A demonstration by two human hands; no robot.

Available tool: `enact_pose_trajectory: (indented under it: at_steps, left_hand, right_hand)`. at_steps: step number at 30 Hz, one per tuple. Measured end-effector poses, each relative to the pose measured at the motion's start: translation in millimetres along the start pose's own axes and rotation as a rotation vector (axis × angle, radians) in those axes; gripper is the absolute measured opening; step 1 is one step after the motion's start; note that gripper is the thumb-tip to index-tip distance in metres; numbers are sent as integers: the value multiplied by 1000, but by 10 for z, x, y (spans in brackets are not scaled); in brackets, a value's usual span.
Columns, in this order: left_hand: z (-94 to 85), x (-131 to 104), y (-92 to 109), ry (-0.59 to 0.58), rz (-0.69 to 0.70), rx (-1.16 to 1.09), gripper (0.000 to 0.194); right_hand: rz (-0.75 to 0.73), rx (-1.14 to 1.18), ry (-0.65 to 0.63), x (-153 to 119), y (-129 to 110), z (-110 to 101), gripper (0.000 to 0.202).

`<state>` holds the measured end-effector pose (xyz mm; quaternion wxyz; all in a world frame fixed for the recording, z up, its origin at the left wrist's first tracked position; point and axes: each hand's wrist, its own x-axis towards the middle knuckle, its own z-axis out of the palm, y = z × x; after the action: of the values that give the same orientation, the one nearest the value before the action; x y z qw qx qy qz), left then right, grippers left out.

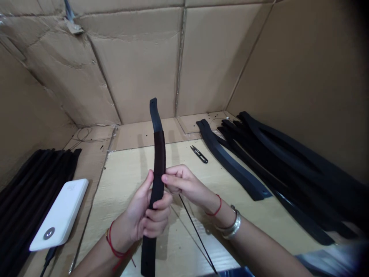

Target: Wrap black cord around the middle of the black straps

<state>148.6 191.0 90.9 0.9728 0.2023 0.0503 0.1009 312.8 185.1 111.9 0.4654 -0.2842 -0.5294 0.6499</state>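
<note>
A long, curved black strip [158, 154] stands tilted upright in front of me, with a dark brown-black sleeve round its middle and its bare grey-black tip above. My left hand [157, 219] is wrapped round its lower part, thumb along the left side. At the strip's right edge, my right hand [181, 181] has thumb and forefinger pinched together, touching the sleeve; what is between the fingertips is hidden. From beneath that hand a thin black cord [196, 231] runs down toward the bottom edge. Small black thread snips [199, 154] lie beyond, to the right.
Several black curved strips [230, 161] are piled on the right. More dark strips [34, 169] lie side by side at left, with a white power bank [60, 215] and its cable on them. Cardboard walls [138, 65] enclose the pale work surface [123, 169]. Loose thread [83, 134] curls at back left.
</note>
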Motion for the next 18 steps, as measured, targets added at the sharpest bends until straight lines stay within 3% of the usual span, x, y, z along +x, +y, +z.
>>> enact_pose_trajectory:
  at_steps: [7,9,11,15,18]
  left_hand:
    - [57,1,-106,-178,13,19,92]
    - [82,-1,-115,-135,-20,95,85]
    - [122,-7,-84,111,31,260,74]
    - [201,-17,11,780,438,862,43]
    - [198,2,34,1018,565,1321,34]
  right_hand:
    - [1,156,32,-88,-32,158,28]
    - [-3,150,47,-100,-45,173,29]
    - [-35,128,105,-94,-57,159,27]
    - [-114,38,327,-45,-54,99,25]
    - [-125,-25,404,-1,-5,76,28]
